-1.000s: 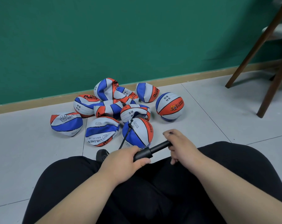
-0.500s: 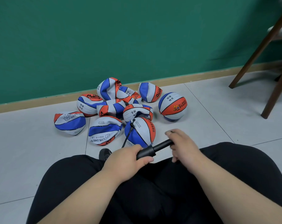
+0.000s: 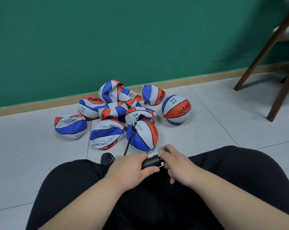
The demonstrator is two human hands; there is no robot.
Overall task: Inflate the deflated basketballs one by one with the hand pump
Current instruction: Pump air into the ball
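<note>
Gripping the hand pump (image 3: 151, 162) barrel, the left hand (image 3: 130, 166) steadies it; the right hand (image 3: 175, 165), curled round its handle, has driven the plunger fully in, feeding the nearly round basketball (image 3: 143, 136) just beyond the pump.

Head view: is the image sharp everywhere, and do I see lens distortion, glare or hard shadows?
In the head view the light is soft and even, without glare; the round ball casts only a soft shadow on the floor; the baseboard runs tilted but nearly straight, so little bending shows; the chair at the right edge looks soft.
</note>
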